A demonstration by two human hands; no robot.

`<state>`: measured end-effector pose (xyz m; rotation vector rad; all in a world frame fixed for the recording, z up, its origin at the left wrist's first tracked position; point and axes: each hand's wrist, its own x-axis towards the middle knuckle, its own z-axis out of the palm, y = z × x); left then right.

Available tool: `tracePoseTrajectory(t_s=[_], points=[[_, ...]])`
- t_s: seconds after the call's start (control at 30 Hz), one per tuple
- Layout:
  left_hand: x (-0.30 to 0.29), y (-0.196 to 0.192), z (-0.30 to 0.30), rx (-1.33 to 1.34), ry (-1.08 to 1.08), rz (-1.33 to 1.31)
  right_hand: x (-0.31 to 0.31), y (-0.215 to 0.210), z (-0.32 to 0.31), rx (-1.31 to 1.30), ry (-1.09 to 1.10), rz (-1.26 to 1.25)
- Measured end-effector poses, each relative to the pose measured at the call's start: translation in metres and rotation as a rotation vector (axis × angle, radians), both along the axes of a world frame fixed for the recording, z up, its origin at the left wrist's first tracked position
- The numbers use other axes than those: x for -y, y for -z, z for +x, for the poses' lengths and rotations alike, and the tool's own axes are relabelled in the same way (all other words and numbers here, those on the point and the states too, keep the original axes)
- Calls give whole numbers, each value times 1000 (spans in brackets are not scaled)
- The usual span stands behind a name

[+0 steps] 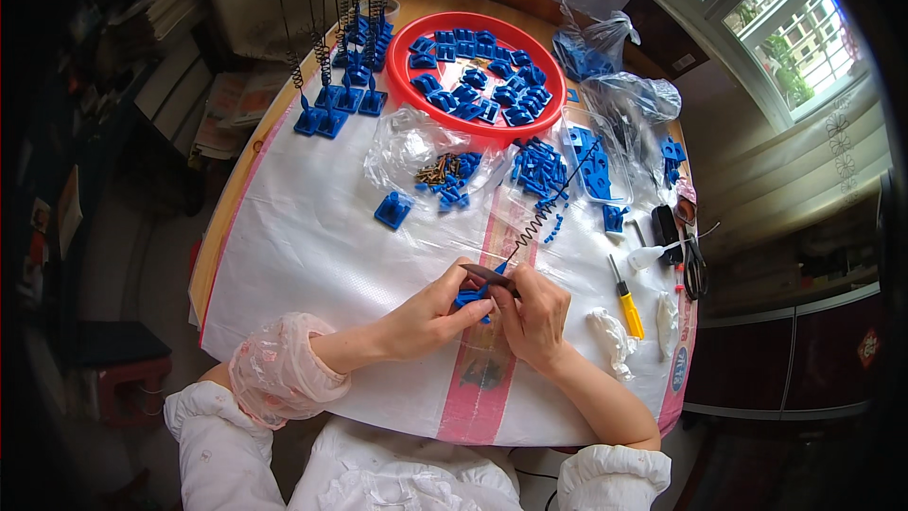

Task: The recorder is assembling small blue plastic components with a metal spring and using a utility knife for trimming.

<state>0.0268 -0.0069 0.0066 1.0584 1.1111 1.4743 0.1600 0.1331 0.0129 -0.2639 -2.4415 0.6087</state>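
Note:
Close together over the near middle of the table, both my hands work on one blue plastic piece [470,298]. My left hand [437,310] is closed around its base, with thumb and fingers pinching it. A black coiled wire [535,232] rises from this piece and slants up to the right. My right hand [536,310] is closed too, gripping a dark, flat, blade-like tool [487,274] that lies across the top of the piece. The fingers hide the tool's grip end and much of the blue piece.
A red round tray [395,85] of blue clips stands at the back. Finished-looking blue bases with upright coiled wires [331,99] are at the far left. Small blue parts [541,168] and screws [437,172] lie mid-table. A yellow-handled screwdriver [630,312] and scissors [695,270] lie right.

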Motion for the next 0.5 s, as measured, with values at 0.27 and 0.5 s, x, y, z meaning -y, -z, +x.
tracePoseTrajectory(t_s=[0.27,0.5], points=[[0,3,-8,291,45,-111,-2,0,3,-94,12,-43],[-1,3,-10,455,39,-136,-3,1,0,-118,0,-20]])
